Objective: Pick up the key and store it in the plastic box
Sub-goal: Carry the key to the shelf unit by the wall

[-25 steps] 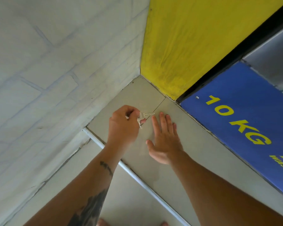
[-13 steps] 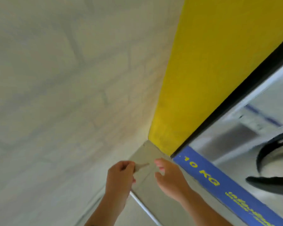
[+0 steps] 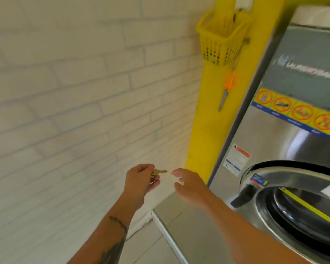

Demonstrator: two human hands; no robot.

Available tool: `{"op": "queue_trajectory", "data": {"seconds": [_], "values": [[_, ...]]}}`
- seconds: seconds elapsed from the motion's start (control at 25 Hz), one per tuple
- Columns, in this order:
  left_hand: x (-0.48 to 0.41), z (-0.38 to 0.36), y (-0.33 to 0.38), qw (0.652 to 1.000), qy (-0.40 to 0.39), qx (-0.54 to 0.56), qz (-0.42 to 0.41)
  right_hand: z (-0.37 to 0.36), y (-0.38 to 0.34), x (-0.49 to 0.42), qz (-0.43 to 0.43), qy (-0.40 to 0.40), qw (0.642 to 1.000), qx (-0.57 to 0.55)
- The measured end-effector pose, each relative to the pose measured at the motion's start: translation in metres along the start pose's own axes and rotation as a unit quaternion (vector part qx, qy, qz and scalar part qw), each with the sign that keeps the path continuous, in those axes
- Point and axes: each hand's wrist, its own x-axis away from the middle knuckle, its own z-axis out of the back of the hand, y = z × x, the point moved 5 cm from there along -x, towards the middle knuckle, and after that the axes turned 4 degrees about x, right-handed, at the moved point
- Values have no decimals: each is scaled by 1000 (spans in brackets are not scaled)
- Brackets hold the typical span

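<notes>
My left hand [image 3: 141,181] pinches a small brass key [image 3: 159,171] by its head, the blade pointing right, held in the air in front of the white brick wall. My right hand [image 3: 189,184] hovers just right of the key, fingers loosely apart and holding nothing. High up on the yellow pillar hangs a yellow perforated plastic box [image 3: 220,38], far above both hands.
Orange-handled scissors [image 3: 228,88] hang on the yellow pillar [image 3: 208,130] under the box. A steel washing machine [image 3: 286,149] with a round door [image 3: 301,204] fills the right side. A raised grey step [image 3: 189,225] with a metal edge lies below my hands.
The view has swung up from the floor corner to the wall and washer. Both hands have risen off the tiled step, the left still pinching the key; the yellow box has come into sight.
</notes>
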Motion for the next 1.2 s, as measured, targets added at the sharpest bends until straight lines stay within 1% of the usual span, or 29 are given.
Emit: {"op": "queue_trajectory", "data": {"seconds": [0.12,0.28,0.44,0.56,0.68,0.92,1.2], "values": [[63,20,8,998,24,48,-21,18,-25,39,47,-6,999,1],[147,66,14,991,63,100,-55,20,-65,87,107,-53,993,15],[222,140,20,971,157,159,-81,-6,-136,132,199,-109,974,33],[274,201,16,948,212,214,-97,-38,-199,171,272,-150,950,38],[331,267,7,921,249,270,-129,-81,-264,223,343,-187,920,39],[462,417,-31,866,320,342,-175,-192,-371,361,429,-268,861,54],[645,604,-92,796,450,352,-199,-344,-490,571,514,-347,782,57]]}}
